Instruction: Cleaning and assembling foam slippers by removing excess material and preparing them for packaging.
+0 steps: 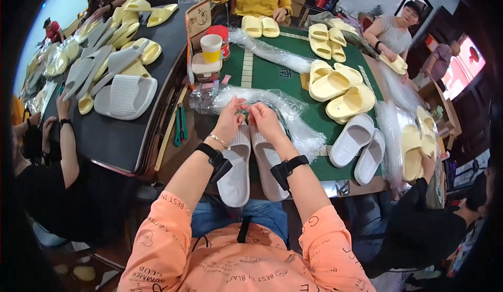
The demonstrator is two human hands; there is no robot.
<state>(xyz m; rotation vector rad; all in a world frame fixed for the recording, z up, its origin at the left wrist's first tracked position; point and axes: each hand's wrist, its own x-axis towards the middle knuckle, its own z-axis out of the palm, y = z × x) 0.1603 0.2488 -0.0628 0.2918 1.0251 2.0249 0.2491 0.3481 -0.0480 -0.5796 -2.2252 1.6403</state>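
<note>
A pair of pale grey slippers lies in front of me at the table's near edge, the left slipper [234,179] beside the right slipper [272,179], toes pointing away. Above their straps, my left hand [230,120] and my right hand [265,122] are close together with fingertips pinched. Something thin may run between them, too small to make out. Just beyond my fingers lies a bundle of clear plastic bags [262,96], its fringed end spreading to the right. My hands partly hide the slipper straps.
Yellow slippers [351,102] and another grey pair [352,140] lie to the right on the green tabletop [288,77]. A green cutter [181,125], a white-and-yellow cup [211,48] and a box [205,67] stand left. The dark table [157,46] holds more slippers. Several people work around.
</note>
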